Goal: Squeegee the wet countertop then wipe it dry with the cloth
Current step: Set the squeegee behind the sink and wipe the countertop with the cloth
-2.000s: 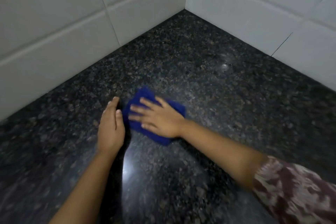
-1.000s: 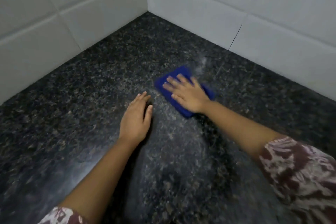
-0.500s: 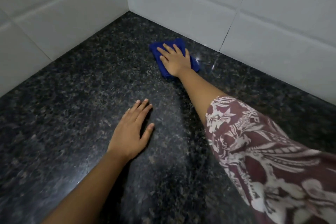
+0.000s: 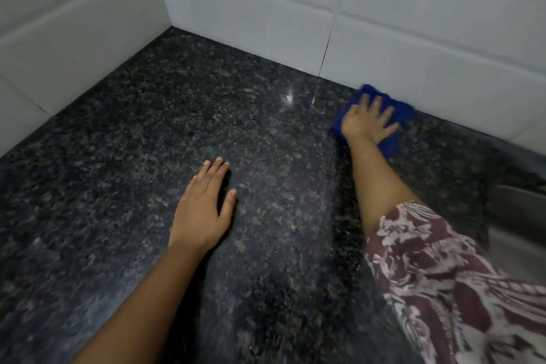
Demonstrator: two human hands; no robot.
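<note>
Right hand (image 4: 367,122) flat on cloth (image 4: 397,111) | left hand (image 4: 201,207) flat on countertop (image 4: 147,133) | tiled walls (image 4: 251,6)

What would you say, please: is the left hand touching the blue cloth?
Apart. The head view shows the left hand flat on the countertop, with bare granite plainly between it and the blue cloth under the right hand.

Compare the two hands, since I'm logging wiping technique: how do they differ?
The right hand presses on the blue cloth beside the tiled wall; the left hand rests on bare countertop, touching no cloth. The right hand's fingers are spread; the left hand's lie closer together. Both are palm down, fingers straight.
</note>
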